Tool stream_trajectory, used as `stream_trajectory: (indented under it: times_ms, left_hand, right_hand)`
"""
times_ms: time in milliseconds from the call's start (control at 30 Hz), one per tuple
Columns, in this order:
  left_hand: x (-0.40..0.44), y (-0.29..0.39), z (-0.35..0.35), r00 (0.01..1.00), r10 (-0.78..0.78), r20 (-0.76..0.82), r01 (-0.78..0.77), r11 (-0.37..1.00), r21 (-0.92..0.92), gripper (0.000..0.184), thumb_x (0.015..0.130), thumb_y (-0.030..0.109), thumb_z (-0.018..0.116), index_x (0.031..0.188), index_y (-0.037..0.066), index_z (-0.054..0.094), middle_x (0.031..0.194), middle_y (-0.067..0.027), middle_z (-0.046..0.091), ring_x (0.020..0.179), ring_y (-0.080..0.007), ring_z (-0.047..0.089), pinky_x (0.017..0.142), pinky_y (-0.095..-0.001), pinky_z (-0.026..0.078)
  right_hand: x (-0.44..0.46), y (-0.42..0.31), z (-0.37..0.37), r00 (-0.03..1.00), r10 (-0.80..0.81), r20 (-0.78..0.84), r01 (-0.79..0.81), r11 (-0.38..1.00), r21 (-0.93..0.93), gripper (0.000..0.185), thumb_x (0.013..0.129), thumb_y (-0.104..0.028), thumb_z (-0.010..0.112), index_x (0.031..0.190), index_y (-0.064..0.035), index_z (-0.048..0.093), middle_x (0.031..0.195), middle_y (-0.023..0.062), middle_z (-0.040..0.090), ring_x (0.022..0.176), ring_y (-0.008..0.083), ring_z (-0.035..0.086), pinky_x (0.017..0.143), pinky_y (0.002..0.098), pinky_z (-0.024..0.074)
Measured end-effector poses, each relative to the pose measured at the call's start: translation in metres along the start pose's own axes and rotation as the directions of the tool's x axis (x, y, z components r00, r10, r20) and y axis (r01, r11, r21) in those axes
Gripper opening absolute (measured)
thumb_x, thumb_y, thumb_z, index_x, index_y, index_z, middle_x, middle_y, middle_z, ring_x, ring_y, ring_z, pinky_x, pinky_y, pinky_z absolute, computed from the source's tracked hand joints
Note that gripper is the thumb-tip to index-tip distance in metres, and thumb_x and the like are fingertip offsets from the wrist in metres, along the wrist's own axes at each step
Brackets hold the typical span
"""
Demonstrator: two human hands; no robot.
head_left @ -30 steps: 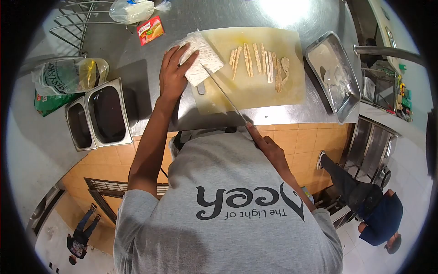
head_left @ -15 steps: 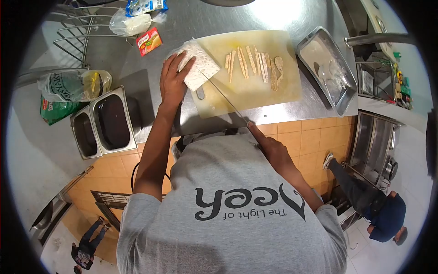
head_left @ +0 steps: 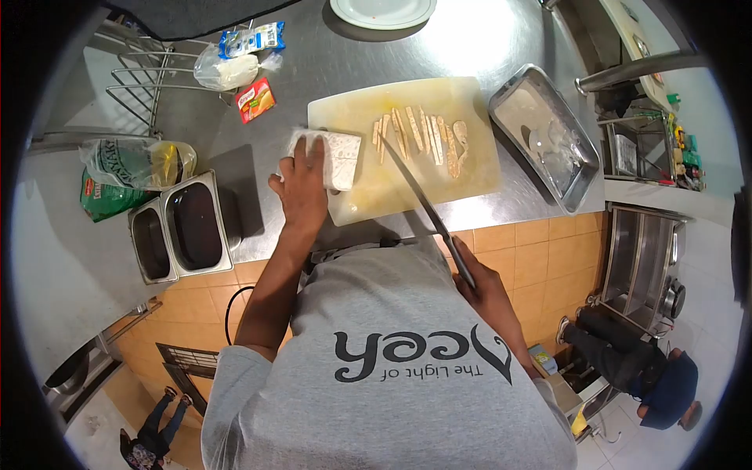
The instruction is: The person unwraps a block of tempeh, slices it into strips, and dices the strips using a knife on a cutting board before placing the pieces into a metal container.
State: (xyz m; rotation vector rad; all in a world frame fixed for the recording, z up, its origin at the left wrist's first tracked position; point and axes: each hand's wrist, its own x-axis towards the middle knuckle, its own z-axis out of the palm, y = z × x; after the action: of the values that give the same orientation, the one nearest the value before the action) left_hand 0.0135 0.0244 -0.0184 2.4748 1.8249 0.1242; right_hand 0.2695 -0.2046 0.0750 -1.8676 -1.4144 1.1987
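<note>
A pale, speckled block [head_left: 343, 159] in clear wrap lies on the left part of the cutting board [head_left: 423, 196]. My left hand [head_left: 302, 185] rests on the block's left side, its fingers spread. My right hand [head_left: 482, 288] is closed round the handle of a long knife [head_left: 427, 205] at the table's front edge. The blade slants up and left over the board, its tip near the leftmost strip. Several thin pale-brown strips [head_left: 415, 133] lie in a row across the board's middle and right, with a rounded end piece [head_left: 460, 135] at the right.
Right of the board is a metal tray [head_left: 574, 188] with whitish contents and a spoon. A white plate [head_left: 384, 11] stands at the back. Left are a red packet [head_left: 255, 100], plastic bags [head_left: 125, 164] and dark-filled metal containers [head_left: 197, 223]. People stand at lower right [head_left: 670, 388] and lower left [head_left: 149, 446].
The knife has left the block and swung right, its tip now by the strips. The block has turned and sits lower. My left hand's fingers have spread. More of the table's back shows.
</note>
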Motion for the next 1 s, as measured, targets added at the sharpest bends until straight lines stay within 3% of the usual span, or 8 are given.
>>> stream_trajectory:
  times_ms: [33,67,167,267,367,467,800,1000]
  left_hand:
    - [-0.003,0.007,-0.008,0.999,0.012,0.035,-0.013,0.999,0.041,0.074,0.081,0.000,0.063,0.150,0.022,0.047,0.155,-0.0111,0.036,0.123,-0.0302,0.043,0.099,-0.0626,0.030]
    - [-0.004,0.010,-0.020,0.982,0.014,0.191,-0.017,1.000,0.014,0.088,0.077,0.012,0.077,0.155,0.020,0.039,0.155,-0.0119,0.035,0.126,-0.0307,0.041,0.100,-0.0636,0.029]
    - [0.002,0.022,-0.064,0.931,0.046,0.361,-0.008,0.994,-0.106,0.116,0.062,0.028,0.091,0.160,0.022,0.027,0.156,-0.0117,0.033,0.132,-0.0339,0.038,0.102,-0.0696,0.027]
    - [0.009,-0.005,-0.033,0.960,0.208,0.187,-0.192,0.976,-0.103,0.138,0.049,0.036,0.097,0.161,0.020,0.020,0.156,-0.0124,0.032,0.136,-0.0372,0.035,0.108,-0.0676,0.028]
    - [0.013,-0.023,0.004,0.955,0.274,0.116,-0.209,0.895,-0.394,0.130,0.054,0.041,0.095,0.159,0.014,0.024,0.155,-0.0159,0.034,0.133,-0.0424,0.037,0.111,-0.0586,0.032]
    - [0.005,-0.011,-0.003,0.967,0.215,0.138,-0.152,0.919,-0.363,0.128,0.057,0.039,0.095,0.158,0.006,0.022,0.156,-0.0174,0.031,0.135,-0.0410,0.034,0.111,-0.0499,0.036]
    - [0.000,-0.008,0.007,0.974,0.214,0.071,-0.175,0.917,-0.360,0.123,0.061,0.044,0.092,0.153,-0.005,0.027,0.154,-0.0217,0.033,0.132,-0.0433,0.037,0.112,-0.0497,0.035]
    - [0.000,-0.008,0.006,0.974,0.209,0.088,-0.166,0.921,-0.352,0.123,0.062,0.040,0.092,0.155,0.000,0.024,0.156,-0.0208,0.030,0.134,-0.0417,0.035,0.110,-0.0506,0.037]
  right_hand:
    - [0.008,-0.005,-0.001,1.000,0.018,0.000,-0.018,1.000,0.012,0.068,0.091,-0.001,0.064,0.154,-0.0133,0.039,0.123,0.0278,0.064,0.109,0.0449,0.065,0.091,0.0440,0.0529]
    - [0.015,-0.009,0.000,0.999,0.036,0.000,-0.036,0.999,0.024,0.068,0.092,-0.001,0.064,0.154,-0.0126,0.039,0.124,0.0284,0.064,0.110,0.0452,0.064,0.091,0.0438,0.0527]
    - [0.034,-0.012,0.009,0.992,-0.087,-0.092,0.089,0.996,0.019,0.067,0.093,-0.002,0.063,0.154,-0.0126,0.039,0.125,0.0285,0.064,0.110,0.0456,0.064,0.090,0.0439,0.0528]
    - [0.043,-0.013,0.027,0.964,-0.195,-0.180,0.195,0.981,-0.019,0.067,0.094,-0.004,0.062,0.155,-0.0155,0.038,0.117,0.0270,0.066,0.101,0.0452,0.066,0.084,0.0449,0.0531]
    - [0.043,-0.018,0.039,0.991,-0.110,-0.076,0.109,0.994,-0.023,0.067,0.094,-0.005,0.062,0.155,-0.0184,0.038,0.108,0.0253,0.067,0.091,0.0436,0.066,0.079,0.0462,0.0530]
    - [0.045,-0.023,0.058,0.984,-0.156,-0.085,0.153,0.987,-0.040,0.068,0.094,-0.006,0.063,0.156,-0.0198,0.037,0.101,0.0240,0.067,0.086,0.0423,0.065,0.076,0.0466,0.0526]
    - [0.040,-0.027,0.091,0.982,-0.120,-0.144,0.103,0.987,-0.121,0.068,0.093,-0.006,0.063,0.155,-0.0221,0.040,0.081,0.0194,0.062,0.073,0.0393,0.064,0.067,0.0480,0.0515]
    - [0.039,-0.032,0.085,0.990,-0.090,-0.113,0.076,0.990,-0.121,0.068,0.093,-0.005,0.062,0.155,-0.0235,0.039,0.084,0.0194,0.063,0.075,0.0387,0.065,0.067,0.0479,0.0526]
